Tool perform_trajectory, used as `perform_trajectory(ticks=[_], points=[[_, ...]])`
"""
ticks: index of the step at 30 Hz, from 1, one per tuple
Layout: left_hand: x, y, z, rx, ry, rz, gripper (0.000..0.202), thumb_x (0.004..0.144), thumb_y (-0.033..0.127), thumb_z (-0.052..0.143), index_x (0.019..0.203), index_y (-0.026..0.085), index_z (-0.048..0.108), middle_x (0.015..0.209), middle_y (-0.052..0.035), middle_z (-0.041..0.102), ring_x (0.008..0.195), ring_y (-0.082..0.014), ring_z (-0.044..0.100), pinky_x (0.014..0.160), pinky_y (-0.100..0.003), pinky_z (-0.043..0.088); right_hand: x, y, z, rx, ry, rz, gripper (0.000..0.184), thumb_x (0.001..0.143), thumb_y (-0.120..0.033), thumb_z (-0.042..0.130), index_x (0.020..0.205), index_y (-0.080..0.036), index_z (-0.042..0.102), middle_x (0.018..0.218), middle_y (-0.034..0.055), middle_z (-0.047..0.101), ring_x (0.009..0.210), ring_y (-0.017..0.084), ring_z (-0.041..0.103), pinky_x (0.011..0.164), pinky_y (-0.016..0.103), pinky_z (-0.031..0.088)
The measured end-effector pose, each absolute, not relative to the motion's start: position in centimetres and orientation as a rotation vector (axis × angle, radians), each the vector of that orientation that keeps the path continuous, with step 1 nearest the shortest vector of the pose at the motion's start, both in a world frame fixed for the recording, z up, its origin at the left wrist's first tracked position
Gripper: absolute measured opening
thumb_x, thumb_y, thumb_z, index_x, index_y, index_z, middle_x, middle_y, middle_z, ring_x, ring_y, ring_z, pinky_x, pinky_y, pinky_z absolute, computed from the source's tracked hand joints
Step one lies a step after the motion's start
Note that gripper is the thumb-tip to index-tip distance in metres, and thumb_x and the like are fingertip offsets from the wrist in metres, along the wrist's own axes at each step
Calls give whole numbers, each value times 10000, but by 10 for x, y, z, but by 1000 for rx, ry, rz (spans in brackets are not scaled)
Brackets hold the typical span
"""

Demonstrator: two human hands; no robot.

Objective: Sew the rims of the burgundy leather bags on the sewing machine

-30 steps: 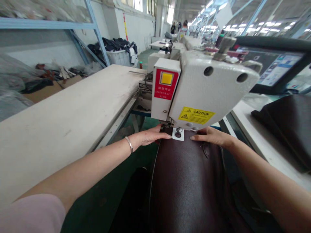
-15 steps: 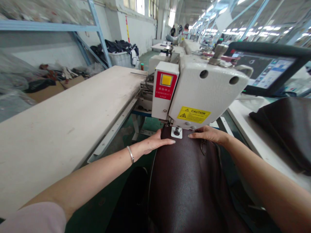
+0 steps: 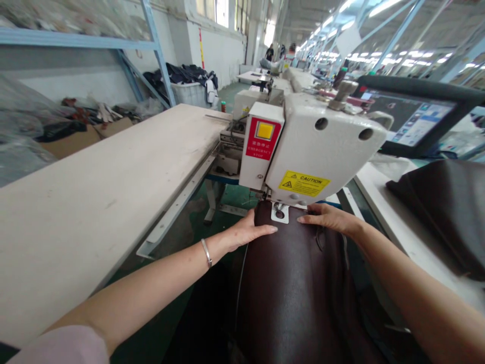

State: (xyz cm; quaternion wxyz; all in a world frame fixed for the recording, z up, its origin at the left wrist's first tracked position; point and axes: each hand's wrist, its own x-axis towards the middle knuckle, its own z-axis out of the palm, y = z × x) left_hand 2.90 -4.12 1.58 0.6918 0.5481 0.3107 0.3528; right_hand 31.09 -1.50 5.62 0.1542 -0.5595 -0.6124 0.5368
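A dark brown leather bag [image 3: 280,288] drapes toward me, its far end under the head of a white sewing machine [image 3: 322,146]. My left hand [image 3: 244,233] grips its left edge, thumb stretched over the top and the other fingers mostly hidden at the side. On the opposite edge my right hand [image 3: 331,220] holds it, thumb on the leather, fingertips close to the machine head. Between the hands, a small white clamp plate [image 3: 285,218] with a round hole lies on the leather. A thin dark cord [image 3: 319,238] hangs below my right hand.
A pale worktable [image 3: 113,192] stretches along the left. At right, another brown leather piece [image 3: 443,212] rests on a white tabletop, below a monitor [image 3: 413,116]. A yellow emergency stop button [image 3: 264,131] faces me. Behind are a bin of dark cloth [image 3: 189,91] and distant people.
The view has shifted slightly, so the machine sits a little lower and further right. The dark round part in the plate's hole has lifted, showing the opening. Both hands keep their hold.
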Motion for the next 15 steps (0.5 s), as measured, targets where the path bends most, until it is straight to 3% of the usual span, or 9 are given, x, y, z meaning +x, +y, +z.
perform_trajectory(ticks=[4, 10, 15], points=[[22, -37, 10, 1154, 794, 747, 794, 710, 396, 823, 1378, 149, 472, 1410, -159, 548, 1311, -313, 498, 1129, -450, 365, 300, -9, 55, -1502, -1747, 1501, 499, 663, -513, 855, 1051, -223, 733, 1185, 71, 676, 1291, 323, 500, 1164, 438, 362], [25, -37, 11, 1096, 817, 759, 745, 698, 417, 839, 1323, 170, 518, 1373, -152, 584, 1284, -325, 530, 1101, -464, 404, 306, -7, 45, -1606, -1714, 1361, 631, 608, -607, 863, 1012, -157, 686, 1103, 114, 681, 1191, 346, 561, 1119, 461, 400], [18, -65, 19, 1071, 878, 729, 852, 626, 426, 887, 1343, 165, 506, 1358, -161, 595, 1256, -327, 556, 1080, -448, 435, 323, -29, 25, -1755, -1559, 1109, 927, 569, -719, 827, 1271, -169, 575, 1314, 144, 586, 1254, 355, 520, 1097, 462, 426]])
